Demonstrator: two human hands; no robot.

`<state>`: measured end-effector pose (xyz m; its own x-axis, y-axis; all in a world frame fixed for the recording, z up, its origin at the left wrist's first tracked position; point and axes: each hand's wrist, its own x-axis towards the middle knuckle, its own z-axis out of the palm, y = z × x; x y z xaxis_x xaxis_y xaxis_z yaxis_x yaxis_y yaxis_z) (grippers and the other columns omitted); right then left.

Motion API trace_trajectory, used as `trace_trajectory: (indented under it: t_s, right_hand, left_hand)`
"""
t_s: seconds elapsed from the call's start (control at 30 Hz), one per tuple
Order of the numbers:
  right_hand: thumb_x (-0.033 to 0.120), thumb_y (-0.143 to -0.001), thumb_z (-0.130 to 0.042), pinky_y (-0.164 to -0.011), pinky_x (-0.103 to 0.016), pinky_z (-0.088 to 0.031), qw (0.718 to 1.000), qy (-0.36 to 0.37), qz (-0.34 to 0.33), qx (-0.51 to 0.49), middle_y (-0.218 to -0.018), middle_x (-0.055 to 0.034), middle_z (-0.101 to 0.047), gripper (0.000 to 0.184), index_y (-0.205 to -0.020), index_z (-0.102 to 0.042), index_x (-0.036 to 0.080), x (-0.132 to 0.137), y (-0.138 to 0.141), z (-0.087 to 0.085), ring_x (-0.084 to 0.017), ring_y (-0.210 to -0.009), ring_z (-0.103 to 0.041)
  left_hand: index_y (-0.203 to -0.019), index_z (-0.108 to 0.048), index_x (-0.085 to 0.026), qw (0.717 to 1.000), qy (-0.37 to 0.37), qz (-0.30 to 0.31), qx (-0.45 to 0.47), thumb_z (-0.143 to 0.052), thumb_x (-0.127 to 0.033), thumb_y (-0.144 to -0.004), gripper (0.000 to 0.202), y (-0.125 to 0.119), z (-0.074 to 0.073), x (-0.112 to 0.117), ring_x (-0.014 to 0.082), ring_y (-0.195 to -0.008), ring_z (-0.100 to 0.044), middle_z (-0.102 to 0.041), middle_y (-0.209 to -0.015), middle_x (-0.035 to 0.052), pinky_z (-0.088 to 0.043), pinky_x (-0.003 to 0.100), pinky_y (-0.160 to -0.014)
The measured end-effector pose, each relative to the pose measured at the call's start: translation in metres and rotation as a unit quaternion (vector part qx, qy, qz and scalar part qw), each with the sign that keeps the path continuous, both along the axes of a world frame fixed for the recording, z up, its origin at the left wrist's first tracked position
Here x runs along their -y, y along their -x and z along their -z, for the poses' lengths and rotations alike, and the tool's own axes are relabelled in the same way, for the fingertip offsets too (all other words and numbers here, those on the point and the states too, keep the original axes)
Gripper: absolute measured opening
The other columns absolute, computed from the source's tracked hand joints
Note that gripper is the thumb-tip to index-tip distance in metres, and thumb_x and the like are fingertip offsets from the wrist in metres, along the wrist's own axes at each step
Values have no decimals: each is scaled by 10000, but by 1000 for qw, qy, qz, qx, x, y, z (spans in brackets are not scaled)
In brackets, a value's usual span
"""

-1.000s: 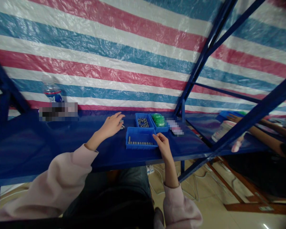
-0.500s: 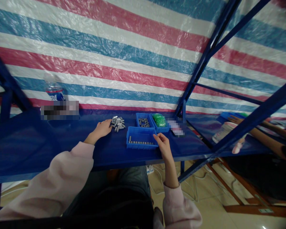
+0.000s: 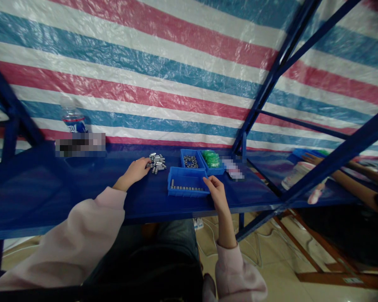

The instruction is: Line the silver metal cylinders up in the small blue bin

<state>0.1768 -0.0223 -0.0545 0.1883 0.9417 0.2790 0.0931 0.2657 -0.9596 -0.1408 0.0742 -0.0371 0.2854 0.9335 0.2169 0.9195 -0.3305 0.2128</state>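
My left hand (image 3: 136,170) rests on the blue bench (image 3: 50,184) with its fingertips at the left edge of a loose pile of small metal cylinders (image 3: 156,162); whether it pinches one is too small to tell. My right hand (image 3: 216,191) holds the near right corner of a blue tray (image 3: 187,187) that has a row of metal pieces lying along its bottom. Behind that tray stand a blue bin of dark metal parts (image 3: 190,160) and a blue bin of green parts (image 3: 211,160).
A water bottle (image 3: 72,120) stands at the back left against the striped tarpaulin. Blue frame posts (image 3: 261,96) rise right of the bins. Another person's arm (image 3: 343,181) reaches over the neighbouring bench at right, near a white container (image 3: 294,173).
My left hand drew back to the left off the pile of metal cylinders, uncovering it. My right hand stayed at the tray corner.
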Motion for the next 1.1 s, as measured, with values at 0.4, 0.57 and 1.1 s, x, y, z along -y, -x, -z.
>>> trace_trajectory:
  t_s: [0.4,0.57,1.1]
  right_hand:
    - [457,-726,-621,-507,-238,-212,1000,0,1,4,-561,63,-259,397,-585,-349,205,1,1,-2,-83,-534,-235]
    - [472,-715,-624,-501,-238,-215,1000,1,4,8,-552,63,-259,405,-580,-350,207,1,1,-2,-84,-528,-237]
    - [478,-701,-638,-510,-242,-222,1000,-1,6,1,-551,67,-267,412,-573,-356,207,2,2,-3,-86,-525,-242]
  left_hand:
    - [-1020,-600,-170,999,27,-38,-5,-513,-338,-805,287,2,-6,3,235,-900,-612,-634,-1020,103,-445,283,-751]
    - [-946,-639,-184,998,46,-51,-16,-489,-365,-817,267,2,-8,4,238,-894,-614,-645,-975,99,-439,274,-719]
    - [-947,-610,-172,991,103,27,86,-540,-352,-736,286,9,1,-7,203,-690,-611,-639,-725,28,-423,260,-617]
